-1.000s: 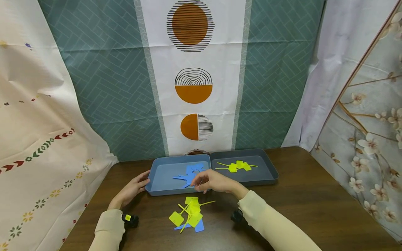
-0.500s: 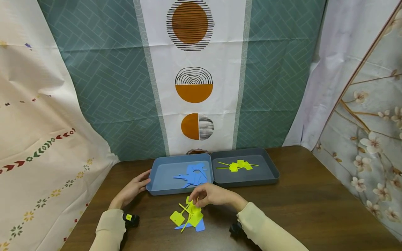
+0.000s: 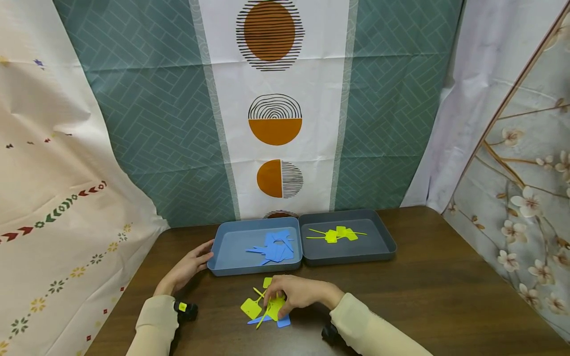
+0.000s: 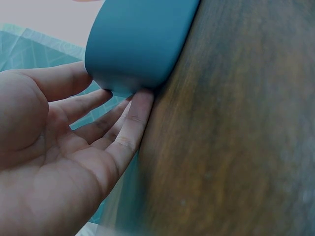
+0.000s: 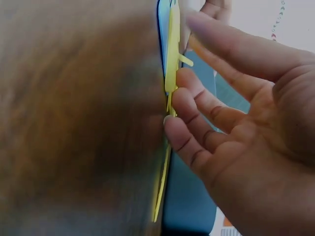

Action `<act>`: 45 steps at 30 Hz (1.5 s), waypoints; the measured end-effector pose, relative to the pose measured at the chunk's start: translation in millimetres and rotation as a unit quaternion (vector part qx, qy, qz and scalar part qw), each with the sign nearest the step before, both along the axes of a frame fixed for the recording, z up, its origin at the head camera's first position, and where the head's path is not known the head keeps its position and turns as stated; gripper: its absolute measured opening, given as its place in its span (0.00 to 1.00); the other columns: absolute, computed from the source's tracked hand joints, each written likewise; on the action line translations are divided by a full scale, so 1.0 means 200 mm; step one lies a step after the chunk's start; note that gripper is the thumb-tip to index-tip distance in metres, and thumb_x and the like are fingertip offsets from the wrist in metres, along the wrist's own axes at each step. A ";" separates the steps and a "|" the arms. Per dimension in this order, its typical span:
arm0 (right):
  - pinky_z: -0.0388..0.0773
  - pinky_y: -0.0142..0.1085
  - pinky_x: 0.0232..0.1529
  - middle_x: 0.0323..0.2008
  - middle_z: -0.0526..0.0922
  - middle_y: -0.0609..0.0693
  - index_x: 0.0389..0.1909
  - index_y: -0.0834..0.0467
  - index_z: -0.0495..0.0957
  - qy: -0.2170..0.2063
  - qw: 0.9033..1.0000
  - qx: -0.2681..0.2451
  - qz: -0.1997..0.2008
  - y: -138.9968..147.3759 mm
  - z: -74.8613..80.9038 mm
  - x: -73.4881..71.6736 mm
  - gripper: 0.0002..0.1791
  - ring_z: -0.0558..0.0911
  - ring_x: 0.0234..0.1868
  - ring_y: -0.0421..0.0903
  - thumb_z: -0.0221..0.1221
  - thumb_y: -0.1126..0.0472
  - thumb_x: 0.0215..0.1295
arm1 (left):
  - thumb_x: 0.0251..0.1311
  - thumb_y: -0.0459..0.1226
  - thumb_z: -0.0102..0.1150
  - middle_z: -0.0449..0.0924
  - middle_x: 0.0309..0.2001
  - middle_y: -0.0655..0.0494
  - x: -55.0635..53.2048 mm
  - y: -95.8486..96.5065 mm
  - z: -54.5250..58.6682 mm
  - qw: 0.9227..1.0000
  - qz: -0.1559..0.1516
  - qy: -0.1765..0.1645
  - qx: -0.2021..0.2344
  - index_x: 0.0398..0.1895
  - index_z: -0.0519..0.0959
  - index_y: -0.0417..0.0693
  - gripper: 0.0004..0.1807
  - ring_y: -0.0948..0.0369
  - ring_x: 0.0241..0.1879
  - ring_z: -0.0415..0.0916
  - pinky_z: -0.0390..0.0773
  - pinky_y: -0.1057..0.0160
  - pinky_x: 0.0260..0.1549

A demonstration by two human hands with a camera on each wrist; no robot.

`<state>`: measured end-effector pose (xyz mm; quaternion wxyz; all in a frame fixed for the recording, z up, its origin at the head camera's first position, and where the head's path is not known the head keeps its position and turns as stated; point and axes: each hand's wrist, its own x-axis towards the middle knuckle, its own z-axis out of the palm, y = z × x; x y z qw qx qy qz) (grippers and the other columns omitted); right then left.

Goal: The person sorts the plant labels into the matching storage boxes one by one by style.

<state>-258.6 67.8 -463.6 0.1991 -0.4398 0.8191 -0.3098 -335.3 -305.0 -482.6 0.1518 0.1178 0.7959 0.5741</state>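
My right hand (image 3: 300, 291) is low over a small pile of yellow tags (image 3: 251, 309) with square heads and thin tails. Its fingers bend loosely, fingertips right at the pile; the right wrist view shows them beside a yellow tag (image 5: 172, 54), with thumb and fingers apart. Blue tags (image 3: 283, 322) peek out from under the yellow ones. At the left, my left hand (image 3: 187, 267) rests its fingertips against the end wall of the blue tray (image 3: 231, 247); in the left wrist view its extended fingers touch the tray's lower corner.
Several blue tags (image 3: 278, 251) lie in the blue tray's right half. A dark grey tray (image 3: 347, 252) adjoins it on the right, with several yellow tags (image 3: 331, 236) inside. Both trays stand toward the back of the brown wooden table (image 3: 427, 277), before a hanging cloth (image 3: 383, 173).
My right hand has come back from over the blue tray's front edge and down onto the pile of tags. My left hand has stayed at the tray.
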 end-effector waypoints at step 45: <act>0.75 0.26 0.35 0.34 0.83 0.43 0.42 0.59 0.87 -0.021 0.996 -0.080 -0.025 0.06 0.06 -0.05 0.11 0.73 0.31 0.32 0.60 0.76 0.69 | 0.84 0.38 0.41 0.43 0.81 0.32 0.01 0.01 0.01 1.000 0.001 0.002 -0.002 0.85 0.44 0.40 0.34 0.37 0.78 0.51 0.62 0.41 0.73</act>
